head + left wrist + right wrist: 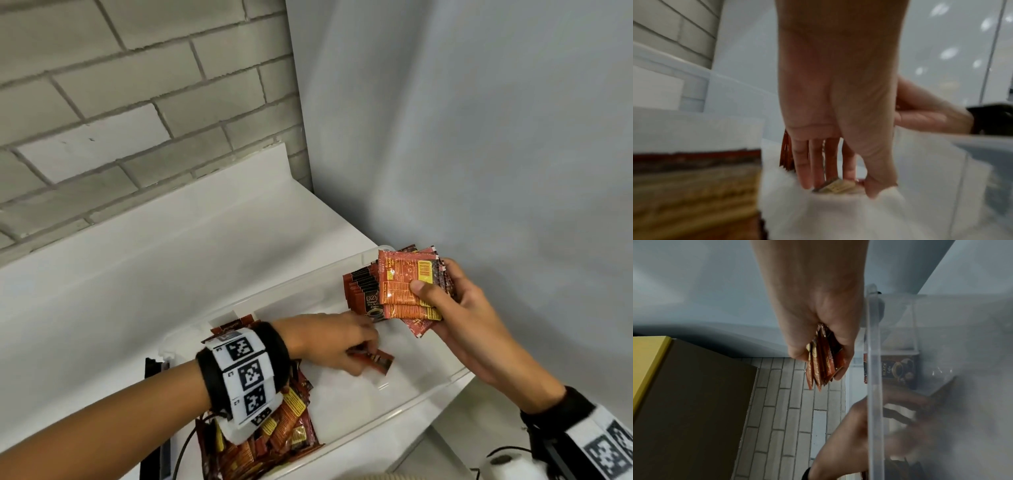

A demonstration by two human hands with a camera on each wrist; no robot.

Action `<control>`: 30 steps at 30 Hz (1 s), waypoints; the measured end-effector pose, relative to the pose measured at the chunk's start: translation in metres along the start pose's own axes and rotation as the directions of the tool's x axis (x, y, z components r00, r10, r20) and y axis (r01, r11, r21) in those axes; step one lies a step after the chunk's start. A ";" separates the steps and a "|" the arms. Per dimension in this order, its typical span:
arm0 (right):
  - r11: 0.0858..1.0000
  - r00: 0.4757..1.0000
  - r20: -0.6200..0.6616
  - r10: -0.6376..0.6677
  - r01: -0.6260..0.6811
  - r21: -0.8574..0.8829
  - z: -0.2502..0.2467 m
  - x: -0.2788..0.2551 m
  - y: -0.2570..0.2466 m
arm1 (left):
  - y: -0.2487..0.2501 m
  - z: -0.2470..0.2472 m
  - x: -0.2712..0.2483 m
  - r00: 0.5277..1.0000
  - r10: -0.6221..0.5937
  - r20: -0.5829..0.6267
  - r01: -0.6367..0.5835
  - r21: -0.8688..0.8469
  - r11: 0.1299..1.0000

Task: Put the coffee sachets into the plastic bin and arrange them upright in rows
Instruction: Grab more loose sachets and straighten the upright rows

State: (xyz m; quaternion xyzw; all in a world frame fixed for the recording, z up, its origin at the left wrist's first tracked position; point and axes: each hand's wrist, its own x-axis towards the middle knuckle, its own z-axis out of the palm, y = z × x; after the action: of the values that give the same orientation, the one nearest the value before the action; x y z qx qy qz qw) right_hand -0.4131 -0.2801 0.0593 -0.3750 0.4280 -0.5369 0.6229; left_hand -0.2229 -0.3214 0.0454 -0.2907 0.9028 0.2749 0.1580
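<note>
Nearest to us is the loose heap of coffee sachets [274,435] dumped in the near-left end of the clear plastic bin [404,416], partly under our left wrist with its black-and-white marker band [245,373]. The bin sits on the white tabletop [137,274], close to its right edge.

A bit further in, our left hand [329,342] is reaching down over the bare white floor of the bin. Its fingers [803,164] are curled down with the thumb closing in, pinching a single sachet [375,361] that lies low and tilted near the middle of the bin. In the left wrist view that one is pretty blurry, so we can only tell it's caught between fingertips and thumb.

Further along, our right hand [455,305] is held above the far-right end of the bin, its fingers wrapped round a fanned bundle of orange-red sachets [409,287] with the thumb pressed on the front one, next to the yellow barcode patch.

Just behind and left of that bundle, a row of sachets [363,291] already stands upright in the far-right corner of the bin, packed face to face, the front one showing a coffee cup print.

Beyond the tabletop's far edge there's a grey brick wall [120,102], and a plain white wall [479,120] on the right.
</note>
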 end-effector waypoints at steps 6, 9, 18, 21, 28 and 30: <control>0.997 0.996 0.085 -0.019 0.024 -0.067 0.009 0.001 0.001 | -0.009 -0.023 -0.027 0.876 -0.284 -0.390 -0.077 -0.694 0.716; 0.985 0.994 0.099 -0.048 0.064 -0.160 0.017 0.004 0.004 | 0.002 -0.031 -0.037 0.858 -0.382 -0.342 -0.215 -0.917 0.337; 0.989 0.981 0.186 -0.051 0.075 -0.128 0.047 0.010 0.015 | 0.024 -0.019 -0.033 0.903 -0.363 -0.229 -0.290 -0.949 -0.121; 0.985 0.989 0.143 -0.047 0.070 -0.159 0.052 0.012 0.020 | 0.024 -0.013 -0.029 0.909 -0.353 -0.223 -0.313 -0.923 -0.224; 0.855 0.971 0.156 -0.179 0.232 -0.463 0.047 0.012 0.025 | 0.022 -0.003 -0.031 0.917 -0.212 -0.338 -0.388 -0.878 -0.279; 0.811 0.965 0.150 -0.216 0.263 -0.522 0.045 0.013 0.024 | 0.019 0.000 -0.033 0.910 -0.164 -0.380 -0.411 -0.875 -0.254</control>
State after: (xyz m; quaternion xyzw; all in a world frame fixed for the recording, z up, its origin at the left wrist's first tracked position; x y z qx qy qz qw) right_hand -0.3625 -0.2891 0.0515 -0.6075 0.4840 -0.4531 0.4374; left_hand -0.2085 -0.2942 0.0680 -0.2481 0.3697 0.8321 -0.3306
